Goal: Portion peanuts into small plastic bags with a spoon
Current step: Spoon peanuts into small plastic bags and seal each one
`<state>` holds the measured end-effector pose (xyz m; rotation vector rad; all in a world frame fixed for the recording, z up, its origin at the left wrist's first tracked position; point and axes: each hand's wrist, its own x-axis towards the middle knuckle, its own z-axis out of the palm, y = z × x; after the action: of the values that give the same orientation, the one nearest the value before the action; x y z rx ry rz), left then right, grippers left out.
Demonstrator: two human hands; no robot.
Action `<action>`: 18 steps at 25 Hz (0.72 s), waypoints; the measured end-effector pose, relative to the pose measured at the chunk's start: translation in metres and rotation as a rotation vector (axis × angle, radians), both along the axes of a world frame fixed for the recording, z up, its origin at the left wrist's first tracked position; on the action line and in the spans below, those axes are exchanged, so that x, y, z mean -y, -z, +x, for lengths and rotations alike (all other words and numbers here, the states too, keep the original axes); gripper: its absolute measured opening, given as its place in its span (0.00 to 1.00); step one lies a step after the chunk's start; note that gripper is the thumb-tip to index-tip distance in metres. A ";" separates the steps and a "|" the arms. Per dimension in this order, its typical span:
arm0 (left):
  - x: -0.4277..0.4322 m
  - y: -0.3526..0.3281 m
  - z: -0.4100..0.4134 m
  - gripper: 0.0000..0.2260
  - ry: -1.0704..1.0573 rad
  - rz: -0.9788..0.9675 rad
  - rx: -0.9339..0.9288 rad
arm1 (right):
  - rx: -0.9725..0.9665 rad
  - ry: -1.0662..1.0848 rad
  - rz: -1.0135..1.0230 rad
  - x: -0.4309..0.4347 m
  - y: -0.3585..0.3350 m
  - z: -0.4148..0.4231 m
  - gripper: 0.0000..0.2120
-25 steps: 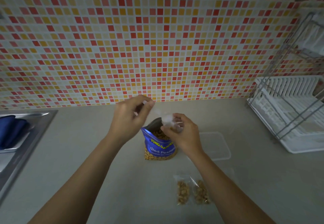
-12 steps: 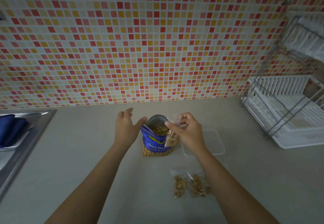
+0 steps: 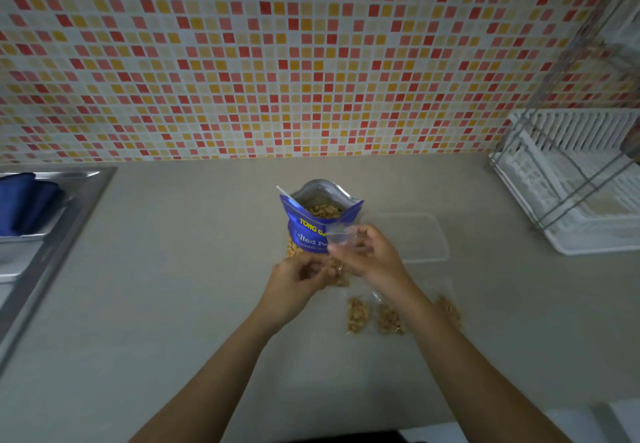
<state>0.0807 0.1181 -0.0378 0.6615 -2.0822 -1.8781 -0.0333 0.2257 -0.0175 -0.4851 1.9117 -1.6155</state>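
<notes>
A: Your left hand (image 3: 294, 280) has left the mouth of the pouch (image 3: 308, 231) and dropped in beside your right hand (image 3: 374, 259). Both have come nearer to you, in front of the pouch.

B: And the spoon (image 3: 284, 192)?

A: It is out of your fingers. Its white handle sticks up from the far left corner of the pouch's open mouth.

B: So what do you hold now?

A: The small bag (image 3: 341, 238), with both hands. Your right fingers curl in and pinch its clear upper part, and your left fingers curl round its lower part.

B: How does it look?

A: Clear plastic, creased and empty at the top, with a clump of tan peanuts (image 3: 337, 273) at the bottom, between your hands. It hangs just above the counter (image 3: 173, 286), in front of the pouch's blue label.

B: And the others?

A: Three filled bags (image 3: 357, 316) lie flat on the counter near you, by your right forearm, one partly behind it. A clear container (image 3: 415, 234) sits just right of the pouch.
</notes>
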 end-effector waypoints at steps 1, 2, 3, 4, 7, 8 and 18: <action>0.000 0.007 0.003 0.08 -0.005 0.084 0.031 | 0.069 -0.032 0.010 -0.005 0.008 0.003 0.09; -0.001 0.014 0.006 0.07 -0.004 0.167 0.071 | 0.095 -0.049 0.045 -0.010 0.016 0.004 0.05; -0.002 0.020 0.009 0.05 0.003 0.237 0.120 | 0.090 -0.049 0.084 -0.013 0.025 0.004 0.03; -0.005 0.026 0.012 0.05 0.013 0.284 0.170 | 0.061 -0.040 0.124 -0.015 0.034 0.003 0.05; -0.012 0.044 0.018 0.06 0.016 0.274 0.263 | -0.100 0.002 0.283 -0.014 0.058 0.001 0.04; -0.013 0.051 0.019 0.07 -0.003 0.212 0.282 | -0.167 0.000 0.338 -0.012 0.064 0.002 0.03; -0.034 0.079 0.018 0.13 -0.170 -0.348 0.420 | -0.631 -0.175 0.614 -0.002 0.096 0.006 0.07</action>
<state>0.0987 0.1526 -0.1167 1.1747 -2.4265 -1.3214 -0.0272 0.2274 -0.1131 -0.9277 2.5854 -0.7272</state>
